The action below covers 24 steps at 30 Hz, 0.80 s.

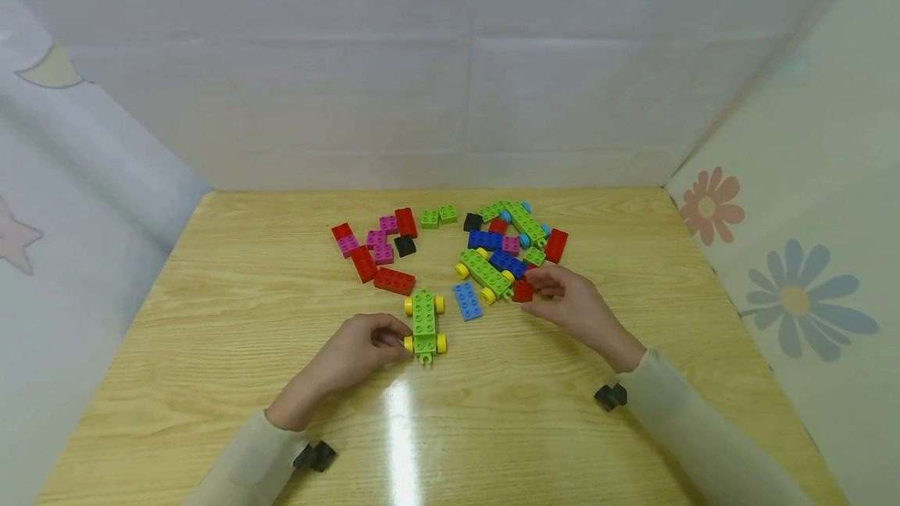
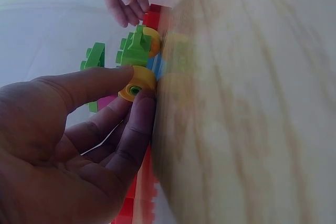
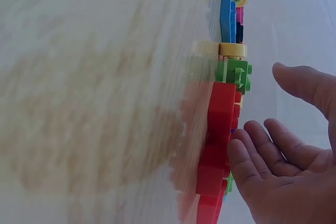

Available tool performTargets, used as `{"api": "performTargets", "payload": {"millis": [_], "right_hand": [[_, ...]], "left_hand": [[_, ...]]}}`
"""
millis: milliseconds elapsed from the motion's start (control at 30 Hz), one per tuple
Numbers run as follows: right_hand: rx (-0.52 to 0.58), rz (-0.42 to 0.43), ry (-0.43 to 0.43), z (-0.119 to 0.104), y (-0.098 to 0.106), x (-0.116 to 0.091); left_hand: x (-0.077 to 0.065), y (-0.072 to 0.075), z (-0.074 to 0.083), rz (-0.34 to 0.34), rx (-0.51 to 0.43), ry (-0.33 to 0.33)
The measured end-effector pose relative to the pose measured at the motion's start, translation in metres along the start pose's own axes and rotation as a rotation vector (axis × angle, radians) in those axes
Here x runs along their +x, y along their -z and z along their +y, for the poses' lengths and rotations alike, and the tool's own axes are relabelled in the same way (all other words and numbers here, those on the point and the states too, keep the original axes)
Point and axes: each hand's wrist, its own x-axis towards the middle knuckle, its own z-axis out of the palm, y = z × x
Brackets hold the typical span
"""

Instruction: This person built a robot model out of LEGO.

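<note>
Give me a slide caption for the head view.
Left hand pinching a yellow wheel of a green studded car base, right hand near red plastic bricks.

Left hand (image 1: 366, 346) at yellow wheel (image 1: 408, 343) of green car base (image 1: 424, 317), on wooden table (image 1: 211, 381). Light blue brick (image 1: 467, 301) between it and second green base (image 1: 482, 268), also yellow-wheeled. Right hand (image 1: 573, 303) at red brick (image 1: 523, 292), thumb and fingers apart. Blue-wheeled green base (image 1: 526, 223) farther back. Left of centre: red bricks (image 1: 394, 281), pink bricks (image 1: 383, 254), black brick (image 1: 405, 246).

Wood-grain table (image 1: 225, 303), green wheeled bases (image 1: 423, 317), light-blue brick (image 1: 467, 301), scattered red bricks (image 1: 394, 281)
</note>
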Motion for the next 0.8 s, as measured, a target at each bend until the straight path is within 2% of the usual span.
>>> {"api": "performTargets", "payload": {"millis": [800], "right_hand": [[-0.023,0.010,-0.031,0.0068,0.0011,0.0027]], "left_hand": [[-0.0002,0.0004,0.0010,-0.005,0.004,-0.001]]}}
